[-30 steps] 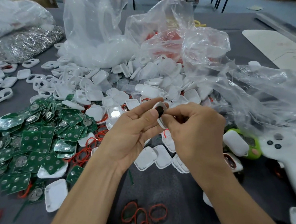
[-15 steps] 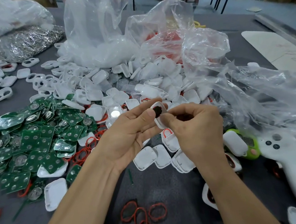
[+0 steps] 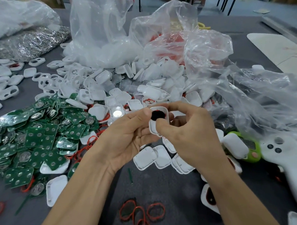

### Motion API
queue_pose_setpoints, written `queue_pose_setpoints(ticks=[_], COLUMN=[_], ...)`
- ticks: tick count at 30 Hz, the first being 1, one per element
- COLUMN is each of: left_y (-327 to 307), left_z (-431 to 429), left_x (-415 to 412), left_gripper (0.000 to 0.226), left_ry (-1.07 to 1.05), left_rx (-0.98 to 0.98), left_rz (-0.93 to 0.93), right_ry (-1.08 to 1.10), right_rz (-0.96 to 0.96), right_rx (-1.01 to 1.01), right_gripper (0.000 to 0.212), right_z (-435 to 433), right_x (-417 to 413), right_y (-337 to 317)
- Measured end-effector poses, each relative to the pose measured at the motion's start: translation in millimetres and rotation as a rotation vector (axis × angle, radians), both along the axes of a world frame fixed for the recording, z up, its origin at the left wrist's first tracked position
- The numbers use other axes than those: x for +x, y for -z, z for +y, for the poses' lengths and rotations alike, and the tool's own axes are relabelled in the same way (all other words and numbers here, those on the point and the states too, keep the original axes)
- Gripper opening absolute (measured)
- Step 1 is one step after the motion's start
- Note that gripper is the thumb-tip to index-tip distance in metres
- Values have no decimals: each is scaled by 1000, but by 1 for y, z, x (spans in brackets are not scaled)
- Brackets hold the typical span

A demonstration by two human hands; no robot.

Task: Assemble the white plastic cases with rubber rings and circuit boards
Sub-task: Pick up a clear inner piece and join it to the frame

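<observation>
Tightly around white case (image 3: 153, 127), both grips (image 3: 126, 134) (image 3: 190, 135)

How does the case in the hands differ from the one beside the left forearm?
The held case is pinched by the left hand and right hand; the lying case rests on the table. The held case carries a black disc and red ring; the lying case looks empty. Both are white.

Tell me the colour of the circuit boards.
The boards are green with pale round dots; head view.
</observation>
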State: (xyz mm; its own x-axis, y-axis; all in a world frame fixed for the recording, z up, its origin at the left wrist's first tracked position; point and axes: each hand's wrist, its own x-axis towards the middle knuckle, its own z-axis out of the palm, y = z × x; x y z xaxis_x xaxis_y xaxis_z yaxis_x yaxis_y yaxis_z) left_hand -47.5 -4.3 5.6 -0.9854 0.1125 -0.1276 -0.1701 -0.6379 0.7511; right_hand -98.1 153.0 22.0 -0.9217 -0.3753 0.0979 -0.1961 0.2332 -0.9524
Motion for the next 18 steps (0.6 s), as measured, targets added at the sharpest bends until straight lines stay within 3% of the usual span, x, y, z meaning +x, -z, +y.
queue_pose_setpoints(ticks=[4,7,11,18], left_y=[2,0,-2,-4], left_z=[-1,-2,0,3], left_x=[-1,-1,-1,-2], left_gripper=[37,50,57,36], left_ry=[18,44,42,-12], left_rx=[21,43,34,117], left_rz=[1,28,50,0], right_ry=[-160,-247,-245,-286], right_rz=[-248,-384,-422,-363], right_rx=[-95,-212,-315,-316], right_gripper=[19,20,34,37], right_z=[4,6,6,5], right_x=[-4,-8,-10,-12], right_y=[-2,-4,-4,0])
